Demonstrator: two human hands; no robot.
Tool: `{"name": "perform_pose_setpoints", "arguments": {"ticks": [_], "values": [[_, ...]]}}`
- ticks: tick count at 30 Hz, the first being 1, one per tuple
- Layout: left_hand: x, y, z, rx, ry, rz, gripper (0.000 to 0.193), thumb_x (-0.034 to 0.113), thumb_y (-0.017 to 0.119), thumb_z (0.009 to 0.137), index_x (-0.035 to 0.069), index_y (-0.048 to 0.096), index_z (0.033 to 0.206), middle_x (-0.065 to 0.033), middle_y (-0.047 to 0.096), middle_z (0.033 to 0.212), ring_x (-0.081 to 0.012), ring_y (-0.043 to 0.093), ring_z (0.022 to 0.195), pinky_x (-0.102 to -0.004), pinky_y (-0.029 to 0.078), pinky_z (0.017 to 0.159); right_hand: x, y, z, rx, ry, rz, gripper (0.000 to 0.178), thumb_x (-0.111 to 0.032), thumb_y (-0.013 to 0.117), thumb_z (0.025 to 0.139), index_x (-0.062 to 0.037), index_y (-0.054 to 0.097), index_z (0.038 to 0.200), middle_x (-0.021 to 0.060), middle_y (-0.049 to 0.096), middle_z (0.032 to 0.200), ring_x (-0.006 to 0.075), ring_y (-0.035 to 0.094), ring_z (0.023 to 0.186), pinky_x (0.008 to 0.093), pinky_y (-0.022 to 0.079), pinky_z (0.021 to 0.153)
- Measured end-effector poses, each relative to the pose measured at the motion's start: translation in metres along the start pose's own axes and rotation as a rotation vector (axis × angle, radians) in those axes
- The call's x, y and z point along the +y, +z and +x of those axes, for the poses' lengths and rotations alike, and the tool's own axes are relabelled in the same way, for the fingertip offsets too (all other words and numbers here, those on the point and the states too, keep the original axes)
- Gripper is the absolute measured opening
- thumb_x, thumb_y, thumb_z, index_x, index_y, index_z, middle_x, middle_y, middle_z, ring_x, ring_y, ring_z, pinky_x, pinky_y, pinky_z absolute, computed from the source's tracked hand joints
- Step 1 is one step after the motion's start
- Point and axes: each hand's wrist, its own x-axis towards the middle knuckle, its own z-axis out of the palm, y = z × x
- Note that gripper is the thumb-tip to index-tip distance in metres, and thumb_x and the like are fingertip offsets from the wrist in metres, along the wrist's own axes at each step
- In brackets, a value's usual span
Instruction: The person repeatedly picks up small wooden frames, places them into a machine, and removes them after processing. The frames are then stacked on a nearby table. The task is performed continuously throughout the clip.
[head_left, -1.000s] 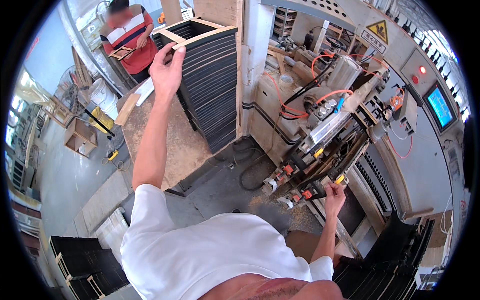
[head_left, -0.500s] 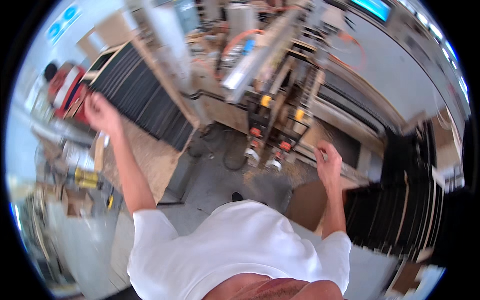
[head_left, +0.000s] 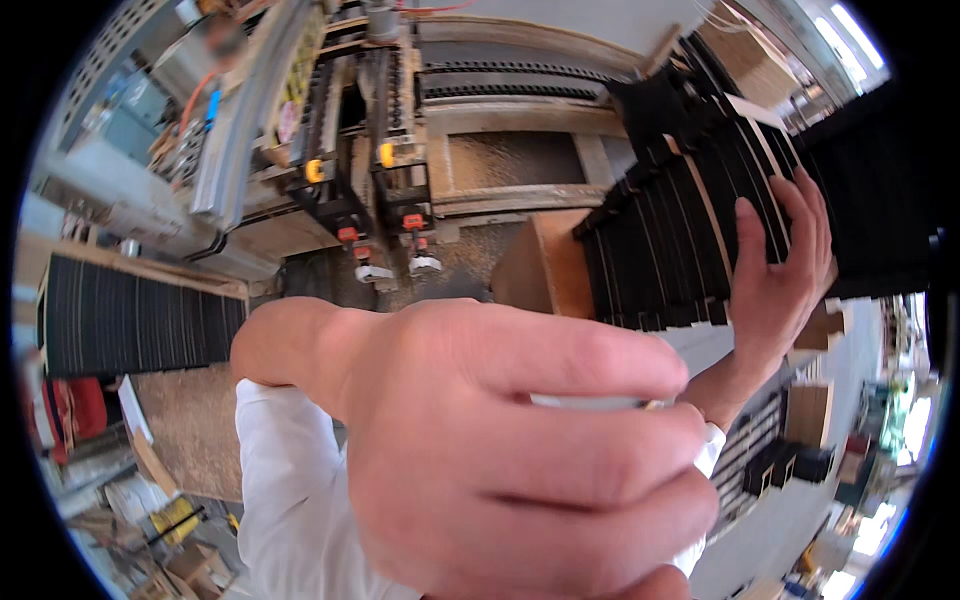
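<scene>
A long stack of thin black panels with pale wooden edges (head_left: 655, 240) lies at the person's right, its pieces ranked side by side. Over its outer end is the bare right hand (head_left: 785, 265), its grip spread, thumb and fingers well apart with a stretch of the stack showing between them; whether the fingertips touch the panels I cannot tell. The bare left hand (head_left: 530, 445) looms close to the camera, back of the hand showing, its fingers curled inward; the inside of that grip is hidden, so I cannot tell whether it closes on anything. Behind the left hand is the white short sleeve (head_left: 285, 450) of the left arm. Just beside the stack's inner end stands a brown box-like wooden piece (head_left: 545, 265). Farther left, a machine carries two dark parallel rails with yellow parts (head_left: 314, 170) and red clamps with white ends (head_left: 414, 225), and sawdust (head_left: 480, 160) lies in its pale frame. At the far left, another stack of dark panels (head_left: 140, 320) stands on a brown board worktop (head_left: 195, 430), near a white strip (head_left: 133, 410) and part of a red garment (head_left: 85, 412). Grey floor (head_left: 740, 550) spreads at lower right, beyond the right forearm.
</scene>
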Motion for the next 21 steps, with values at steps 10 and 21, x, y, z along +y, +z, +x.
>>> {"name": "perform_pose_setpoints", "arguments": {"ticks": [10,21], "values": [[-0.12,-0.017,-0.033,-0.177,-0.004,0.046,0.014,0.003,0.06,0.079,0.004,0.063,0.092,-0.011,0.064,0.093,-0.0232,0.064,0.076,-0.0299,0.053,0.06,0.046,-0.005,0.008,-0.437,0.366,-0.242,0.029,-0.025,0.05,0.095,-0.0109,0.057,0.119,0.0135,0.064,0.11,0.0314,0.061,0.101,0.0416,0.048,0.084],[-0.419,-0.274,-0.301,0.991,-1.561,0.022,0.034,0.019,0.058,0.09,-0.001,0.053,0.117,-0.0132,0.06,0.109,-0.0233,0.062,0.095,-0.0349,0.054,0.079,-0.008,0.001,0.026,-0.28,0.516,-0.12,0.022,-0.008,0.063,0.086,-0.0032,0.064,0.108,0.011,0.064,0.104,0.0219,0.061,0.097,0.0356,0.051,0.083]]}}
